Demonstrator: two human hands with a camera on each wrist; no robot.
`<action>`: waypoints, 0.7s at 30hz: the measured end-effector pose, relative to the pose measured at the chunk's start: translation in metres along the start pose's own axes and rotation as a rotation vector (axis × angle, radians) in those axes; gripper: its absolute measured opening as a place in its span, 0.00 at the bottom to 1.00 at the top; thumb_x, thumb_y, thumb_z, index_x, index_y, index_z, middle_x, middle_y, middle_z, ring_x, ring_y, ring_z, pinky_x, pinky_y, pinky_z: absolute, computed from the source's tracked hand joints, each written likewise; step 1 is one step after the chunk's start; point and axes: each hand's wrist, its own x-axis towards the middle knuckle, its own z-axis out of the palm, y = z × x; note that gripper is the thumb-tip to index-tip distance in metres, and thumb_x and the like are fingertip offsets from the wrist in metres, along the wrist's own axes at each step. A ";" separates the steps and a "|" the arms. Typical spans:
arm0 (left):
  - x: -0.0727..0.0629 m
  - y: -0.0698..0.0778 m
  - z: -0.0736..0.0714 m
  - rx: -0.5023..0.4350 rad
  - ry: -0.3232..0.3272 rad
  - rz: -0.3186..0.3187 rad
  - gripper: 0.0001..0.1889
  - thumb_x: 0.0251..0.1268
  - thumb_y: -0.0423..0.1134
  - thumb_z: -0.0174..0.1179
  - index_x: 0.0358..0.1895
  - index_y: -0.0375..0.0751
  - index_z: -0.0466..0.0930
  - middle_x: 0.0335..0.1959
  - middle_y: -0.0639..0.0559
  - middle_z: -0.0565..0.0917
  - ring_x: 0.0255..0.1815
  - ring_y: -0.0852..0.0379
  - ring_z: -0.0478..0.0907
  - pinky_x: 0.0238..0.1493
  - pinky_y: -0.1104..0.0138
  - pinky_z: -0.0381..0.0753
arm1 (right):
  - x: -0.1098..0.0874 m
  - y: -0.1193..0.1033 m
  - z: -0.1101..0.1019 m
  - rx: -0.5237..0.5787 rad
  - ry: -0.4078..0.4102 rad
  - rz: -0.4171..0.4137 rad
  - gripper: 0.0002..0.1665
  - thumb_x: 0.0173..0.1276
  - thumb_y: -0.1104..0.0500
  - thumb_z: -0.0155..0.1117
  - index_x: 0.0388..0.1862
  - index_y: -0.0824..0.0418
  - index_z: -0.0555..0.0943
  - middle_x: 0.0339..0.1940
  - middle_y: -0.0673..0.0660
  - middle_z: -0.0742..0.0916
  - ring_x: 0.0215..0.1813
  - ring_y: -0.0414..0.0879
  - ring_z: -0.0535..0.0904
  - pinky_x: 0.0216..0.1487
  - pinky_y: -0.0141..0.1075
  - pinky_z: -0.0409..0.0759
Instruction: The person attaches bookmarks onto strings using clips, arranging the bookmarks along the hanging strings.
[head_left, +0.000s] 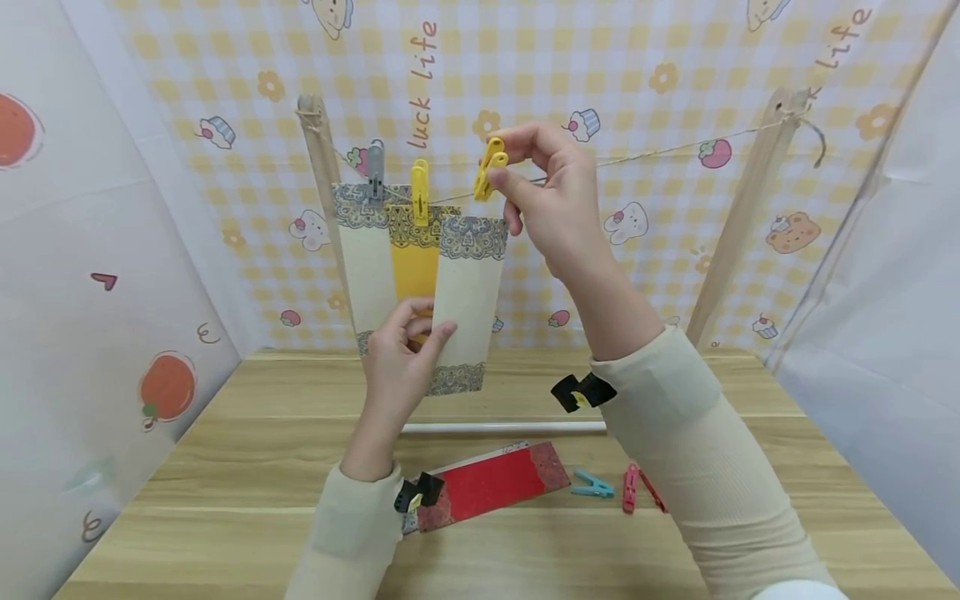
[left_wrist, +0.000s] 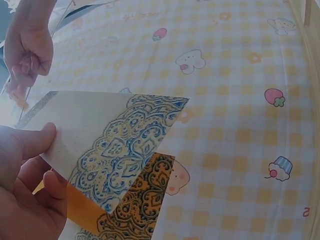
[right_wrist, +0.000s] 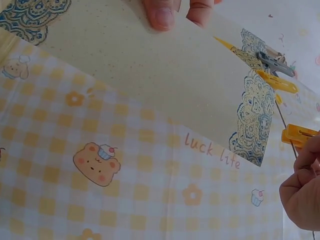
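Note:
My left hand (head_left: pixel 401 354) pinches the edge of a cream card (head_left: pixel 471 308) with patterned lace-like ends, thumb in front and fingers behind. The card's top edge is just below a string (head_left: pixel 637 156). Above and right of it, my right hand (head_left: pixel 558 196) pinches a yellow clothespin (head_left: pixel 491 171) at the string, above the card and apart from it. To the left, a yellow card (head_left: pixel 414 271) hangs from another yellow clothespin (head_left: pixel 420 192), and a second cream card (head_left: pixel 363 258) hangs from a grey clothespin (head_left: pixel 376 171).
Wooden posts (head_left: pixel 742 217) hold the string at both ends. On the table (head_left: pixel 225 467) lie a red card (head_left: pixel 491 483) over another card, a blue clothespin (head_left: pixel 592 483), a pink clothespin (head_left: pixel 630 487) and a red one (head_left: pixel 652 490) partly behind my right sleeve. A white rod (head_left: pixel 502 427) lies behind them.

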 end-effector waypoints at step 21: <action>0.001 -0.001 0.003 0.000 0.018 0.026 0.12 0.63 0.35 0.67 0.46 0.33 0.80 0.32 0.41 0.90 0.17 0.67 0.69 0.21 0.77 0.70 | -0.001 0.010 -0.009 -0.118 -0.125 0.108 0.11 0.65 0.76 0.61 0.46 0.70 0.80 0.30 0.53 0.81 0.10 0.42 0.64 0.13 0.29 0.65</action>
